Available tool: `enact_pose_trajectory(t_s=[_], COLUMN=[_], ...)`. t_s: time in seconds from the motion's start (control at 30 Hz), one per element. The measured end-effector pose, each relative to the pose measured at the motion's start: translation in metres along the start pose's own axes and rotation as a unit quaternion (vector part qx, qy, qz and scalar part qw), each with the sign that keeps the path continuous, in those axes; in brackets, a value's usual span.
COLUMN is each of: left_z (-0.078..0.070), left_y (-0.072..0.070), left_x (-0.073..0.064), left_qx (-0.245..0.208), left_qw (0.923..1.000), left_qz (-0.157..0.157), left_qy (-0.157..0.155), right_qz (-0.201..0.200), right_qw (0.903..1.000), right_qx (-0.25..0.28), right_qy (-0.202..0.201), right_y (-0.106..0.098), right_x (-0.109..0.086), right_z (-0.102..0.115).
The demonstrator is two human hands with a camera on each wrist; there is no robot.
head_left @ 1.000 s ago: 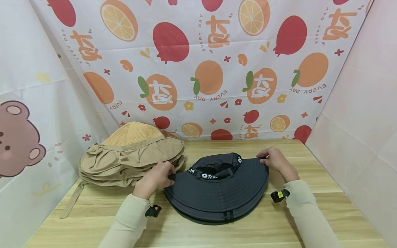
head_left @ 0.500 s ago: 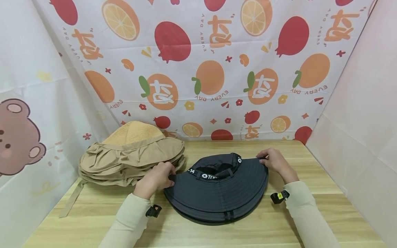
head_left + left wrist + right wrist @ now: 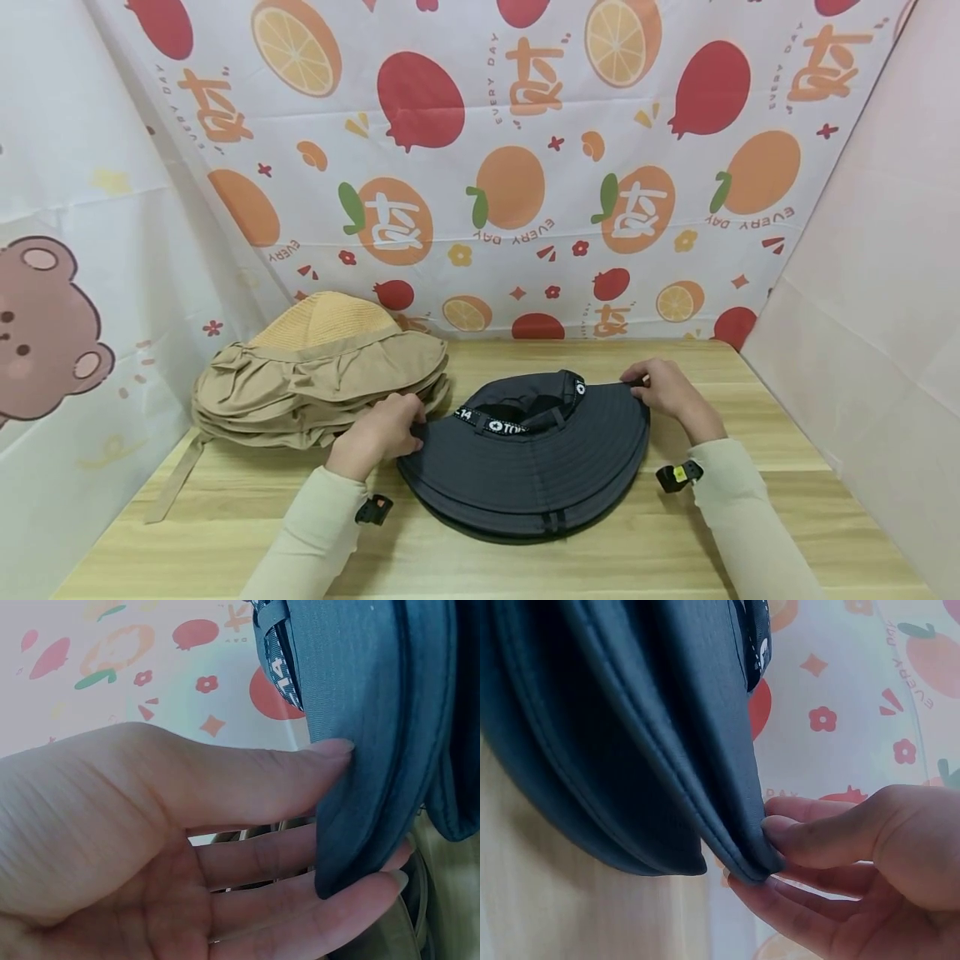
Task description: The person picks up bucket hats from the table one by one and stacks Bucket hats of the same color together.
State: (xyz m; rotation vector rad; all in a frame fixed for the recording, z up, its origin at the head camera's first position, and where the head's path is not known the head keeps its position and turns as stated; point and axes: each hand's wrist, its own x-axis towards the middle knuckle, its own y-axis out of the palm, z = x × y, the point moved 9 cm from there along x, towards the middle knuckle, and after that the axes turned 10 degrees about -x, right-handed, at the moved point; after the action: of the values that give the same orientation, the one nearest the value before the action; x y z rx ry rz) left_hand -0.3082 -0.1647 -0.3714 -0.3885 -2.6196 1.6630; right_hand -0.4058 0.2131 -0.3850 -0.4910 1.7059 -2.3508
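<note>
A dark navy sun hat (image 3: pixel 525 471) with a wide stitched brim lies on the wooden table, its brim folded into a half-round of stacked layers. White lettering runs along the black band (image 3: pixel 506 427) at its crown. My left hand (image 3: pixel 381 433) pinches the left corner of the brim; in the left wrist view the thumb lies on top and the fingers (image 3: pixel 352 915) reach beneath. At the opposite corner my right hand (image 3: pixel 667 392) pinches the brim between thumb and fingers. In the right wrist view, upper brim layers (image 3: pixel 727 787) are gripped while a lower layer (image 3: pixel 630 840) hangs apart.
A pile of tan hats (image 3: pixel 315 392) with ruffled brims and a straw-coloured crown (image 3: pixel 326 321) sits left, close behind my left hand. Its strap (image 3: pixel 176 483) trails over the table (image 3: pixel 750 517). Fruit-printed cloth (image 3: pixel 510 275) closes off the back, and pale sheets hang at both sides.
Both hands keep their pinch on the hat's brim corners, and the hat stays in place. Only the head view shifts very slightly.
</note>
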Motion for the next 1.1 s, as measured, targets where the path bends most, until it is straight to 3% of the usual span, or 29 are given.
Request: enact_pose_trajectory(t_s=[0.6, 1.1], left_z=[-0.0041, -0.0034], left_y=[0.0001, 0.0026], left_x=[-0.0015, 0.0006], left_qx=[0.002, -0.006], left_qw=[1.0, 0.9999], left_qz=[0.007, 0.002], left_qy=[0.006, 0.013], right_qz=[0.007, 0.035], right_qw=[1.0, 0.9994], right_qx=[0.0, -0.001], right_qy=[-0.006, 0.001], right_y=[-0.0041, 0.0045], right_x=[-0.0029, -0.0022], right_z=[0.0036, 0.002])
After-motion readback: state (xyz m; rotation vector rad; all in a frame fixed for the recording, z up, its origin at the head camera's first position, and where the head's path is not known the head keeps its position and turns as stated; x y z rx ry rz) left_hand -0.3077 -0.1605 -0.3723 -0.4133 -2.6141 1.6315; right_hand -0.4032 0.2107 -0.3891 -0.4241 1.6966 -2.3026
